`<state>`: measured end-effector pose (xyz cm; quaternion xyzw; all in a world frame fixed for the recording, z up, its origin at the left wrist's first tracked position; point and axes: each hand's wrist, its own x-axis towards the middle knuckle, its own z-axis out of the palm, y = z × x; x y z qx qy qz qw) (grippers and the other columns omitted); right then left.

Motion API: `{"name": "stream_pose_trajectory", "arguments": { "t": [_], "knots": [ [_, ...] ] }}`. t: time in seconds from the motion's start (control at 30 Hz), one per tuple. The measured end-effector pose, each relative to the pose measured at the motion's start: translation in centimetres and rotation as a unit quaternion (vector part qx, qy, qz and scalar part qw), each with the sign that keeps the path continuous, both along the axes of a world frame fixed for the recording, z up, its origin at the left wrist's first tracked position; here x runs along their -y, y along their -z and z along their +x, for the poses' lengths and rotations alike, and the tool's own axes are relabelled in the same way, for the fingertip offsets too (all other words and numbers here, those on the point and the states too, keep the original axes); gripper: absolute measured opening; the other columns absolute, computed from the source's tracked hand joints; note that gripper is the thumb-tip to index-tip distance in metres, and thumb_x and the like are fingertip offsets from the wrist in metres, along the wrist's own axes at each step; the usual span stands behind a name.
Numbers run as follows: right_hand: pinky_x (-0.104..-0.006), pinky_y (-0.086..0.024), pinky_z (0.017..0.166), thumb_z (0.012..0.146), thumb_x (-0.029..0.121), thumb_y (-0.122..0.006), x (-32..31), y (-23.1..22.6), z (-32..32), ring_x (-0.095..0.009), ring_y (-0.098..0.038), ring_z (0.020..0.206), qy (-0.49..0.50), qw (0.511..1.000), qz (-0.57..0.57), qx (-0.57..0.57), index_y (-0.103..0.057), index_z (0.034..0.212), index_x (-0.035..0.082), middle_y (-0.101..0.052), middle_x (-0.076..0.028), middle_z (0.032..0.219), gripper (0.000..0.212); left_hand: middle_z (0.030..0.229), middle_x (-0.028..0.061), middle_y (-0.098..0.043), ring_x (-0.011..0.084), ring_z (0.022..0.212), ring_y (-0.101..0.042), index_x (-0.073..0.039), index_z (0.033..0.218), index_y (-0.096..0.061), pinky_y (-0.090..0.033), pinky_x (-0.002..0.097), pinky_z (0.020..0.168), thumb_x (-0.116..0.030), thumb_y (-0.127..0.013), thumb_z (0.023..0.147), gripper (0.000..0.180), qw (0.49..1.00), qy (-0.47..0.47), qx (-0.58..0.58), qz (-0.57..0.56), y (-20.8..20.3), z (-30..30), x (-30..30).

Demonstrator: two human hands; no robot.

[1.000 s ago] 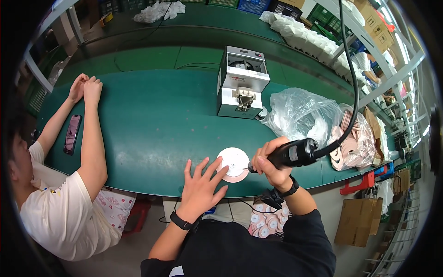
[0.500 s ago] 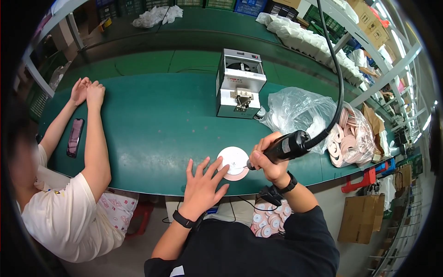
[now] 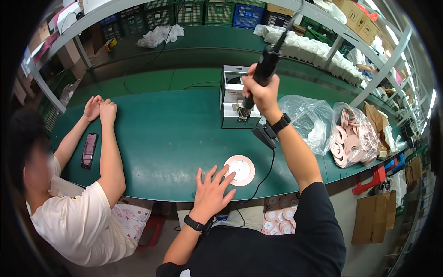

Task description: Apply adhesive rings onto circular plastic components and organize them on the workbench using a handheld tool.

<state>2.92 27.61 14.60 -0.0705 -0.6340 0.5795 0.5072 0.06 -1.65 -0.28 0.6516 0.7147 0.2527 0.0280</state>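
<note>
Right hand (image 3: 261, 94) closed round black cylindrical corded driver (image 3: 266, 67), tip down at boxy silver-grey machine (image 3: 229, 111).
We reckon this hold suits the metal front fitting (image 3: 243, 118) beneath the grip; contact unclear. Nearer the body than the grip, left hand (image 3: 211, 195), fingers spread, touches a flat round pink-and-white disc (image 3: 241, 170) on green tabletop (image 3: 166, 161), probably steadying it.

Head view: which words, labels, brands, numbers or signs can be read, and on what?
None reads clearly.
Silver machine: front lettering, too small and blurred.
White disc: tiny central marks, unreadable.
Upper-right carton: dark printed symbols, too small to make out.
</note>
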Motion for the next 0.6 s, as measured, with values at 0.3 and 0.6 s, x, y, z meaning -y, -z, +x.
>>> {"name": "stream_pose_trajectory", "arguments": {
  "t": [0.3, 0.6],
  "knots": [
    [-0.0339, -0.045, 0.049, 0.090, -0.002, -0.070, 6.1, 1.0, 5.2, -0.015, -0.049, 0.048, -0.060, 0.994, -0.087, 0.003, -0.051, 0.112, 0.003, -0.051, -0.003, 0.067, 0.030, 0.156, 0.0026, -0.053, 0.0337, 0.144, -0.045, -0.024, 0.145, -0.062, -0.020, 0.0679, 0.123, -0.040, -0.072, 0.094, 0.055, 1.000, -0.005, 0.005, -0.006, 0.1, -0.2, 0.4],
    [-0.0354, -0.049, 0.053, 0.093, -0.005, -0.065, 13.8, 6.0, 10.8, -0.016, -0.051, 0.049, -0.144, 0.989, -0.024, 0.026, -0.042, 0.117, 0.003, -0.053, -0.006, 0.065, 0.034, 0.155, 0.0018, -0.053, 0.0321, 0.145, -0.044, -0.025, 0.145, -0.062, -0.021, 0.0681, 0.122, -0.041, -0.072, 0.093, 0.055, 1.000, -0.007, -0.002, 0.000, -0.1, -0.2, 0.1]
  ]
}}
